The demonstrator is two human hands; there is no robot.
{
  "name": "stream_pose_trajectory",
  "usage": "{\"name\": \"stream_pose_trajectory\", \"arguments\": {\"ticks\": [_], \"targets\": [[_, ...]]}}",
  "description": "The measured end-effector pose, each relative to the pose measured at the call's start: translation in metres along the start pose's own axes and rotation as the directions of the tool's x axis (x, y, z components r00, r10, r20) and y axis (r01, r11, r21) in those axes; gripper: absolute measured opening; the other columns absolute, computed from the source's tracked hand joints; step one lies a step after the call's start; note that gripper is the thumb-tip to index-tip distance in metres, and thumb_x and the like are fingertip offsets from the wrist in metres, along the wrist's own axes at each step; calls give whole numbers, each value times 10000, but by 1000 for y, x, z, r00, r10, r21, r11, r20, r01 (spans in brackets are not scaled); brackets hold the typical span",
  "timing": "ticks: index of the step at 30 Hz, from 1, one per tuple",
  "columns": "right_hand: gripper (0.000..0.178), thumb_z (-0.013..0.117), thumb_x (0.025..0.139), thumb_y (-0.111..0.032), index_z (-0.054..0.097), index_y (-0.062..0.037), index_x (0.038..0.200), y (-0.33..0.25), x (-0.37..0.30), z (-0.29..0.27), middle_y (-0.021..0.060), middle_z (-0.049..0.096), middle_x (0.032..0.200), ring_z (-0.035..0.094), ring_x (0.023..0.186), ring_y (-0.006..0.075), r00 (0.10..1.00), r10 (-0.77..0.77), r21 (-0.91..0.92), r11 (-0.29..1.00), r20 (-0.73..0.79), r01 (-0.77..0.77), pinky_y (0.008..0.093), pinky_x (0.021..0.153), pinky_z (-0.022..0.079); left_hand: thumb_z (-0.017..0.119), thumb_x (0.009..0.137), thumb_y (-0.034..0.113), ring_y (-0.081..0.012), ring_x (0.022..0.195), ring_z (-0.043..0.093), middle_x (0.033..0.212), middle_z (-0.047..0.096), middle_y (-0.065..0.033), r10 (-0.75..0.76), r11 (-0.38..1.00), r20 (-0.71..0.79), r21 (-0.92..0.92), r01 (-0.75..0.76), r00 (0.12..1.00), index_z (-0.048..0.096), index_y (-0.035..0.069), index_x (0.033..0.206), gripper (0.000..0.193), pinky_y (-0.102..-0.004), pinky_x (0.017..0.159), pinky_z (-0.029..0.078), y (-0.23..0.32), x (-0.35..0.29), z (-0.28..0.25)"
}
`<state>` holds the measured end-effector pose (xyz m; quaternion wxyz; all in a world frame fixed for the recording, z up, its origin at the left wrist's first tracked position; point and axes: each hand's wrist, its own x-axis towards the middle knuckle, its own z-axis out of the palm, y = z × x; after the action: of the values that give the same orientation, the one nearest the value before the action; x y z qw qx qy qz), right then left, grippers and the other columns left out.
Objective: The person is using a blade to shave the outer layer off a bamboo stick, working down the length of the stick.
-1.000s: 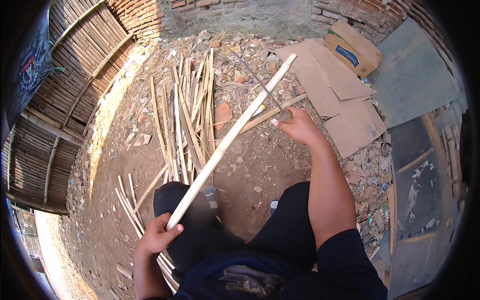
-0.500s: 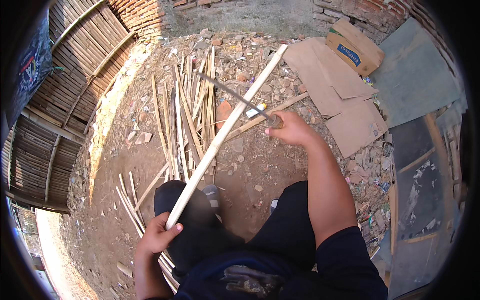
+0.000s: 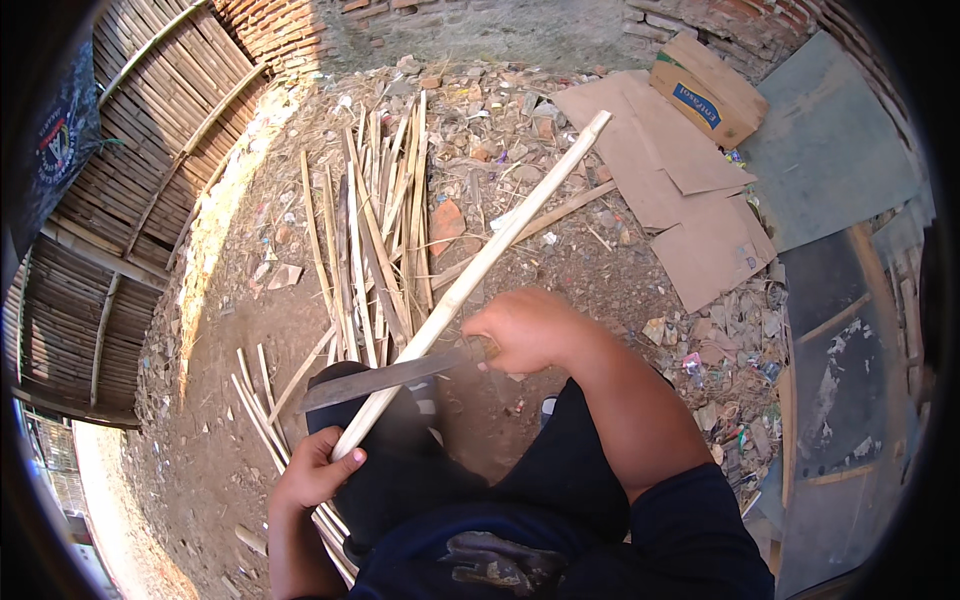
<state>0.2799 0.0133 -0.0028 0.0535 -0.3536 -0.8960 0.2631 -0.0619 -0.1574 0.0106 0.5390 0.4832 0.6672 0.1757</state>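
Bamboo: one pole (image 3: 470,285), one blade (image 3: 385,375), perhaps.

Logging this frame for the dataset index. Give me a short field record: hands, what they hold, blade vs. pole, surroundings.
left hand: left hand grips the lower end of the bamboo pole
right hand: right hand holds the knife by its handle
blade vs. pole: blade lies across the pole, just above the left hand
pole pose: slanted, far end pointing up and to the right
ground: split bamboo strips piled on dirt and rubble
right side: flattened cardboard and a cardboard box
left side: bamboo fence
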Motion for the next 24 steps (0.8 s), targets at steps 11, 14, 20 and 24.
{"name": "stream_pose_trajectory", "arguments": {"ticks": [11,14,20,24], "targets": [[506,772,829,-299,647,-48,1249,97,-10,-12,191,710,993,696,945,344,775,516,385,841,-364,-379,462,847,538,755,922,273,-32,575,439,693,506,74,36,999,-26,20,-36,999,595,65,913,262,-231,490,349,0,0,2],[377,784,809,-298,691,-78,1100,44,-1,-8,181,705,941,676,951,390,938,311,162,944,-153,-287,472,831,535,756,930,288,-35,612,411,680,475,75,35,999,-43,0,-35,998,578,63,851,297,-251,510,341,0,0,4],[383,783,809,-330,690,-110,1108,9,3,6,172,693,861,685,868,362,1000,-28,89,996,1,27,467,747,521,763,925,281,-34,628,400,686,463,79,37,999,-33,37,-35,999,575,63,848,298,-251,518,336,2,-5,1],[433,786,834,-305,664,-23,1139,98,-2,-16,126,710,870,677,828,259,855,457,458,832,-247,-312,403,750,517,777,913,294,-36,648,389,696,452,83,112,993,-79,-19,-113,991,576,61,843,315,-251,530,334,-1,-4,7]]}}
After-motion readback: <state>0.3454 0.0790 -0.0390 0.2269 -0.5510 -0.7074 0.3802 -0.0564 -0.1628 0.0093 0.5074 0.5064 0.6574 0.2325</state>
